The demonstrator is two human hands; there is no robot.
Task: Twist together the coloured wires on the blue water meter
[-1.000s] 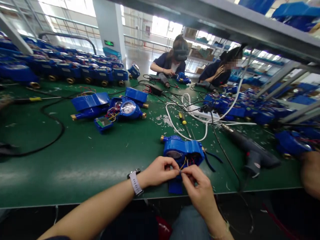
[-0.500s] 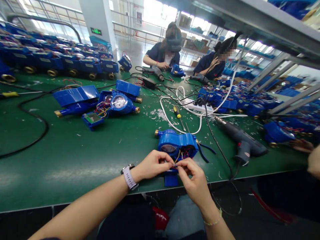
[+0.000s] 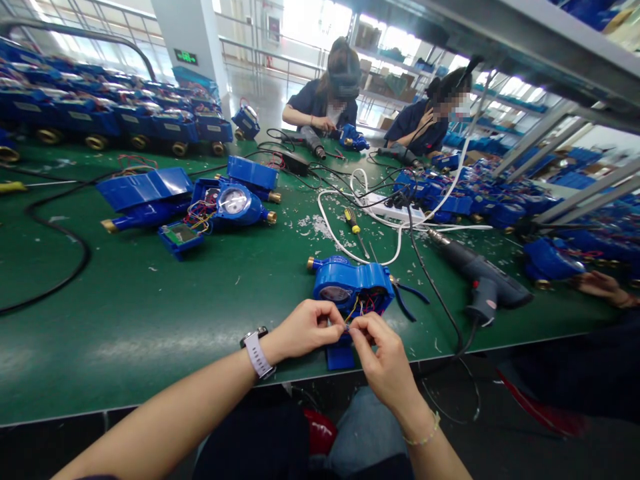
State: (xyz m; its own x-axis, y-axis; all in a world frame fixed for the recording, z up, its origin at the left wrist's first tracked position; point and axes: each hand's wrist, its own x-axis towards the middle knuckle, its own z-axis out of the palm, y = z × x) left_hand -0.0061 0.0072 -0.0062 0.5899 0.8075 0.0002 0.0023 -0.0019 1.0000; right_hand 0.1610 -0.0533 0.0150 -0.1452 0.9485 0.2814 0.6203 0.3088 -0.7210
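Note:
A blue water meter [image 3: 353, 277] with brass pipe ends lies near the table's front edge, its wiring compartment open and thin wires coming out toward me. My left hand [image 3: 310, 328] pinches thumb and forefinger together just in front of it, at the wires [image 3: 354, 311]. Close against it, my right hand [image 3: 383, 353] is also closed in a pinch on the wires. The exact ends between the fingertips are too small to make out. Below the fingers hangs a blue cover piece [image 3: 340, 357]. Blue-handled pliers [image 3: 407, 298] lie just right of the meter.
A heat gun [image 3: 480, 273] rests to the right, its cable crossing the table edge. Beyond the meter are a screwdriver [image 3: 353, 221], a power strip [image 3: 395, 208] and plastic scraps. More meters [image 3: 235, 203] stand left. Two people sit opposite; another person's hand [image 3: 603, 287] is at right.
My fingertips have shifted slightly at the wires, the right hand turning a little. At the far right, the other person's hand has moved nearer the meter there. The view has tilted slightly.

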